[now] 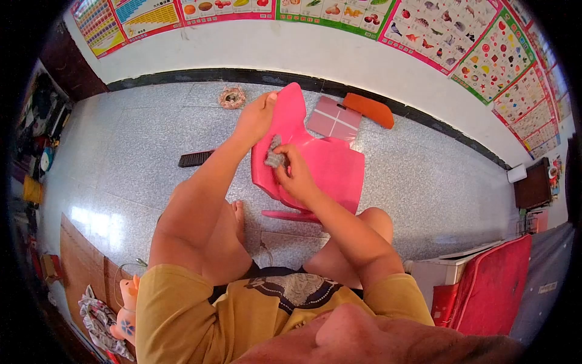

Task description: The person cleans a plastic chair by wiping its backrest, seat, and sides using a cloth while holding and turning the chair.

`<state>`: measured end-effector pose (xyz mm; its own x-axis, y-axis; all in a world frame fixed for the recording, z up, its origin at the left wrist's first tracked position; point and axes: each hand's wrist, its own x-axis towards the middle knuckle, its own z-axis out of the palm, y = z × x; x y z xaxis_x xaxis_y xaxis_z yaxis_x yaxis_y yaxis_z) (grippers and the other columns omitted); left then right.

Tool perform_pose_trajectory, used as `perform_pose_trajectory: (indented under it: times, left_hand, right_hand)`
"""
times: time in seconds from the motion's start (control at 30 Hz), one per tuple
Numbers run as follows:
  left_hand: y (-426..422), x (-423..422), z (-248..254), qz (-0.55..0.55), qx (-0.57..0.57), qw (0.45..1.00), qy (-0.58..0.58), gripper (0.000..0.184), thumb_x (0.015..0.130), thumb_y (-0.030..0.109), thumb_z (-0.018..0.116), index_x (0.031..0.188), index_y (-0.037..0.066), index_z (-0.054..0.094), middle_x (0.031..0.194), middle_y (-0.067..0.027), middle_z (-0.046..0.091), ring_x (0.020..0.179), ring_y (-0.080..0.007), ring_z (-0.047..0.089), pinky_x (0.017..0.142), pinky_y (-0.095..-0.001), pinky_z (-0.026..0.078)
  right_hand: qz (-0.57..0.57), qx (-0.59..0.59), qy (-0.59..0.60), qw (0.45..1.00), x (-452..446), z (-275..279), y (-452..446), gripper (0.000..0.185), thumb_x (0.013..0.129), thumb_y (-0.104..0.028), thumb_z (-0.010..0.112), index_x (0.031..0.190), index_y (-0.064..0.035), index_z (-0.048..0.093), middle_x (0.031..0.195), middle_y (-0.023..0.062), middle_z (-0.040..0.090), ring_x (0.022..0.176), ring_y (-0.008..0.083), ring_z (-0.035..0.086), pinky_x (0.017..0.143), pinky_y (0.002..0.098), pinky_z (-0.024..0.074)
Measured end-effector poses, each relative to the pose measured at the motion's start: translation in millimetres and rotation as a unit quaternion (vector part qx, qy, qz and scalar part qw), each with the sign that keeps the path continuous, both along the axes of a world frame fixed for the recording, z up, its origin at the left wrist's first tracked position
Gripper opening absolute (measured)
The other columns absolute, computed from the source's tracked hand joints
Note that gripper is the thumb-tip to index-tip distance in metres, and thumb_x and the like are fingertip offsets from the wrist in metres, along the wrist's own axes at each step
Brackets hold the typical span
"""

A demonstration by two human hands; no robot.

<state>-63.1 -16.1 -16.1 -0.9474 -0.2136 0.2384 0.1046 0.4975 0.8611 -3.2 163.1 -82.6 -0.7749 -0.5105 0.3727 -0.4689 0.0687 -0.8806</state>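
A pink plastic child's chair (333, 173) is held tilted in front of me, between my knees. My left hand (256, 118) is closed on the upper edge of its backrest, with the thumb over the rim. In my right hand (294, 176) is a crumpled grey cloth (276, 159), pinched between the fingers and pressed against the chair's surface. Part of the cloth is hidden by the fingers. A dark-bristled brush (195, 159) lies on the floor left of the chair, near my left forearm.
Behind the chair, a pink square panel with white lines (327, 123) and an orange board (370, 110) lie near the wall. A small round patterned object (231, 97) sits left of them. A red padded item (494, 282) stands right; an orange toy (126, 309) stands lower left.
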Motion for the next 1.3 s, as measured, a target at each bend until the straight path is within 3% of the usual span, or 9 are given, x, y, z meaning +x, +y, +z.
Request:
perform_pose_trajectory:
  times: [0.1, 0.27, 0.37, 0.57, 0.67, 0.97, 1.07, 1.2, 1.3]
  left_hand:
    - [-1.4, -1.2, -3.0, -0.001, -0.017, 1.0, 0.011, 0.052, 0.107, 0.045, 0.038, 0.133, 0.005, 0.06, 0.121, -0.0243, 0.067, 0.117, -0.0422, 0.062, 0.099, -0.0453, 0.048]
    - [0.0, 1.1, 0.3, 0.002, -0.016, 1.0, 0.005, 0.051, 0.107, 0.046, 0.038, 0.133, 0.007, 0.061, 0.121, -0.0236, 0.067, 0.116, -0.0423, 0.062, 0.099, -0.0456, 0.048]
    - [-0.4, 0.7, 1.9, -0.001, -0.025, 1.0, 0.005, 0.051, 0.107, 0.046, 0.039, 0.132, 0.007, 0.061, 0.119, -0.0237, 0.068, 0.115, -0.0427, 0.063, 0.098, -0.0456, 0.049]
    - [-2.8, -3.2, -5.6, -0.01, -0.017, 1.0, 0.017, 0.05, 0.106, 0.044, 0.04, 0.132, 0.007, 0.061, 0.118, -0.0247, 0.067, 0.114, -0.0438, 0.062, 0.097, -0.0465, 0.049]
    - [0.2, -1.9, -5.5, -0.008, -0.013, 1.0, 0.021, 0.049, 0.106, 0.043, 0.04, 0.132, 0.007, 0.061, 0.118, -0.0253, 0.067, 0.114, -0.0442, 0.062, 0.097, -0.0469, 0.049]
    - [-1.8, -2.6, -6.1, -0.009, -0.019, 1.0, 0.016, 0.049, 0.107, 0.043, 0.04, 0.134, 0.008, 0.06, 0.118, -0.0255, 0.067, 0.113, -0.044, 0.063, 0.096, -0.0469, 0.049]
    - [-0.9, -1.3, -3.9, -0.01, -0.022, 1.0, 0.015, 0.049, 0.107, 0.043, 0.04, 0.133, 0.007, 0.06, 0.118, -0.0255, 0.067, 0.114, -0.0439, 0.063, 0.097, -0.0467, 0.049]
    - [-2.2, -3.0, -4.6, -0.021, -0.015, 0.999, 0.023, 0.049, 0.107, 0.043, 0.039, 0.133, 0.007, 0.06, 0.119, -0.0252, 0.067, 0.114, -0.0435, 0.063, 0.097, -0.0465, 0.049]
    - [-1.3, 0.0, -0.4, -0.011, -0.02, 1.0, 0.007, 0.049, 0.107, 0.042, 0.039, 0.133, 0.006, 0.06, 0.12, -0.0249, 0.067, 0.115, -0.0433, 0.062, 0.097, -0.0463, 0.049]
  right_hand:
    - [-0.026, -0.038, -0.105, 0.993, -16.5, -34.5, -8.2, 0.022, 0.097, 0.0, 0.053, 0.118, -0.0059, 0.05, 0.088, 0.0038, 0.056, 0.076, 0.0124, 0.057, 0.066, 0.0284, 0.048]
    - [-0.071, -0.029, -0.12, 0.99, -30.0, -55.2, -11.3, 0.014, 0.101, -0.01, 0.057, 0.114, -0.0058, 0.052, 0.084, 0.0017, 0.057, 0.072, 0.0101, 0.055, 0.064, 0.0272, 0.0473]
    - [-0.048, -0.007, -0.156, 0.986, -14.8, -24.4, -3.7, 0.025, 0.096, -0.009, 0.063, 0.119, -0.0034, 0.055, 0.105, 0.012, 0.06, 0.097, 0.0204, 0.06, 0.086, 0.0343, 0.0484]
    - [0.039, 0.02, 0.189, 0.981, 18.7, 31.9, 6.5, 0.034, 0.1, -0.032, 0.059, 0.118, -0.003, 0.056, 0.109, 0.0214, 0.056, 0.101, 0.0405, 0.058, 0.088, 0.0438, 0.0478]
    - [0.047, -0.003, 0.186, 0.981, 18.8, 28.5, 8.5, 0.038, 0.101, -0.037, 0.056, 0.117, -0.0033, 0.057, 0.11, 0.0197, 0.056, 0.1, 0.0405, 0.057, 0.089, 0.0437, 0.0476]
    - [0.025, 0.006, 0.132, 0.991, 13.6, 24.5, 2.7, 0.027, 0.096, -0.017, 0.062, 0.118, -0.0035, 0.056, 0.111, 0.0197, 0.055, 0.103, 0.0345, 0.057, 0.09, 0.0409, 0.0468]
    - [-0.039, -0.043, -0.001, 0.998, 2.6, -6.7, -7.5, 0.024, 0.098, -0.014, 0.062, 0.118, -0.0039, 0.054, 0.104, 0.0127, 0.057, 0.097, 0.023, 0.057, 0.085, 0.0351, 0.0472]
    - [-0.05, -0.092, -0.159, 0.982, -25.6, -49.6, -17.4, 0.02, 0.104, -0.016, 0.058, 0.12, -0.0079, 0.05, 0.086, 0.0032, 0.055, 0.06, 0.0107, 0.052, 0.047, 0.0267, 0.043]
    - [-0.045, -0.103, -0.205, 0.972, -31.1, -54.3, -16.2, 0.018, 0.103, -0.015, 0.058, 0.119, -0.0089, 0.05, 0.08, 0.002, 0.054, 0.054, 0.0097, 0.049, 0.042, 0.0261, 0.0394]
